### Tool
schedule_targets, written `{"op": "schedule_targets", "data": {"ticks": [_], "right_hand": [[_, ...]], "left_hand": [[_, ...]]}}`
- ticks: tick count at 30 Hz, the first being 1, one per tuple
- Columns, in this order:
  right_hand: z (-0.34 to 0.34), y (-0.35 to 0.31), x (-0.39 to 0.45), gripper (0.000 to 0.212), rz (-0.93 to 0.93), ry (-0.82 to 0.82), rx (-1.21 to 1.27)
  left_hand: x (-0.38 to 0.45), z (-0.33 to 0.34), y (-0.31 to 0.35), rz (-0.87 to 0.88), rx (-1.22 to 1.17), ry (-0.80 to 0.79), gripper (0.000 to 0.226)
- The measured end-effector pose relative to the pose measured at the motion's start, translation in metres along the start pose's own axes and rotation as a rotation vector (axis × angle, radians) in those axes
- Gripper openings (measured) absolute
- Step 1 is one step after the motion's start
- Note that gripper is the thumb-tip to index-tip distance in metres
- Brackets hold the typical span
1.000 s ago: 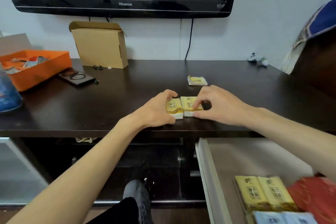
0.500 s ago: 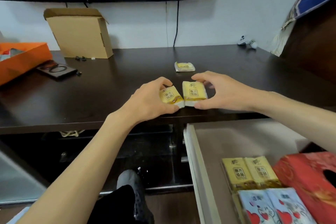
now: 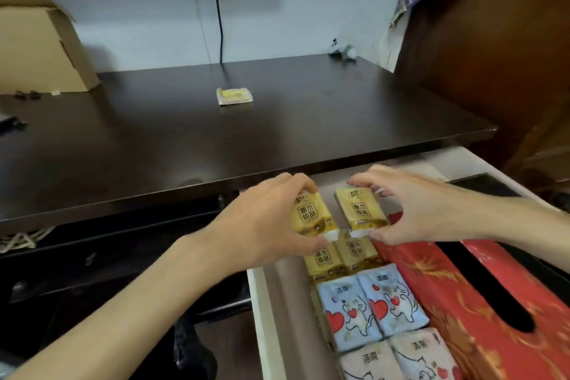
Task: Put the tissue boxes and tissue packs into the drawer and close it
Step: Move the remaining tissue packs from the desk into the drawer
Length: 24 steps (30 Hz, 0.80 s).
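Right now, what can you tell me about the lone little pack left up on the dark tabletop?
The lone pack is a small, flat, yellow tissue pack in a shiny, crinkled plastic wrapper with pale edges. It lies flat on the dark tabletop, well back from the front edge and roughly midway toward the wall, below the hanging black cable. Nothing touches it but the tabletop; both hands are busy at the drawer. Its print is too blurred to read.

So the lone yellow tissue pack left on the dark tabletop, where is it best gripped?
Probably from above, pinching across its two long edges. The yellow tissue pack lies flat and alone on the tabletop, so nothing blocks either side. Both the left hand and the right hand already hold packs.
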State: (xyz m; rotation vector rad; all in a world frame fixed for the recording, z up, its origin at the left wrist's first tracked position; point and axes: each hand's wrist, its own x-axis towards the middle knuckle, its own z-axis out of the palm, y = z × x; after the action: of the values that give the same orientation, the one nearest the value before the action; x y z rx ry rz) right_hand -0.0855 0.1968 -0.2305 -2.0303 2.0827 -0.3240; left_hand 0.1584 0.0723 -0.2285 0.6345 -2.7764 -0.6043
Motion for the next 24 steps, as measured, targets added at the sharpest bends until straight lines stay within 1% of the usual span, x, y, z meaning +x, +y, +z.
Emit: {"op": "schedule_targets", "data": {"ticks": [3,6,8,11,12,13,16,19,24], "right_hand": [[0.012,0.004,-0.004,0.084,0.003,-0.042,0.015],[0.022,0.005,-0.004,0.08,0.004,-0.098,-0.002],[0.024,0.005,-0.001,0.079,0.01,-0.158,-0.013],[0.018,0.004,0.002,0.085,0.016,-0.249,-0.046],[0.017,0.004,0.001,0.085,0.018,-0.262,-0.041],[0.017,0.004,0.0,0.079,0.022,-0.251,-0.026],[0.022,0.003,-0.004,0.053,0.045,-0.116,0.001],[0.025,0.002,-0.002,0.048,0.065,-0.153,0.006],[0.025,-0.005,-0.008,0.042,0.066,-0.102,-0.028]], "left_hand": [[-0.001,0.019,0.001,0.012,0.067,-0.029,0.067],[-0.001,0.026,-0.003,0.006,0.117,-0.024,0.067],[-0.001,0.028,-0.004,-0.006,0.1,-0.022,0.065],[-0.002,0.033,-0.003,-0.017,0.071,-0.019,0.065],[-0.002,0.035,-0.003,-0.018,0.072,-0.016,0.066],[-0.002,0.037,-0.002,-0.018,0.074,-0.016,0.067],[-0.001,0.044,0.0,-0.022,0.076,-0.047,0.07],[0.0,0.051,0.0,-0.019,0.094,-0.07,0.07],[0.001,0.061,0.003,-0.013,0.088,-0.059,0.069]]}}
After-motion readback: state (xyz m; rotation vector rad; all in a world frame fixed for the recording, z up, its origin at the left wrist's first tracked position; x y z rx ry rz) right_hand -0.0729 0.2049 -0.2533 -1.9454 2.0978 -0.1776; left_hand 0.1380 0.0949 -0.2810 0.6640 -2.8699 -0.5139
